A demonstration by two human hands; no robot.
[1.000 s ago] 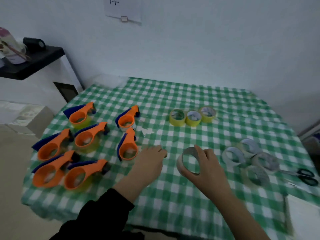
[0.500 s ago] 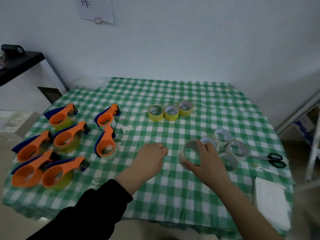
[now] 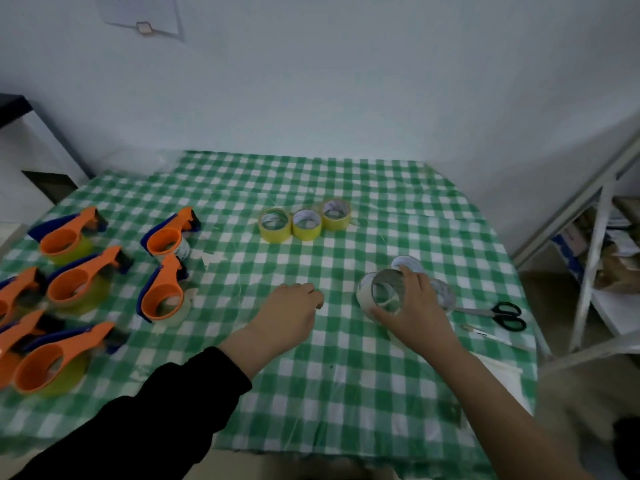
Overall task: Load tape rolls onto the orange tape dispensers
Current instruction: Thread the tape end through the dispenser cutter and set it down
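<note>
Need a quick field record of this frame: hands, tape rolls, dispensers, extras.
right hand: grips a clear tape roll, held on edge
left hand: rests on the tablecloth, holding nothing
yellow rolls: three in a row, far centre
orange dispensers: seven, left side
scissors: on the cloth, right of the right hand

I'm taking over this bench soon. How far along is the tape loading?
Done: five orange dispensers on the left already carry rolls, yellow or clear. In hand: the right hand grips a clear roll, not yet on a dispenser; the left hand rests empty on the tablecloth. Left: three yellow rolls and some clear ones lie loose. Two dispensers at the left edge are cut off, so I cannot tell.
</note>
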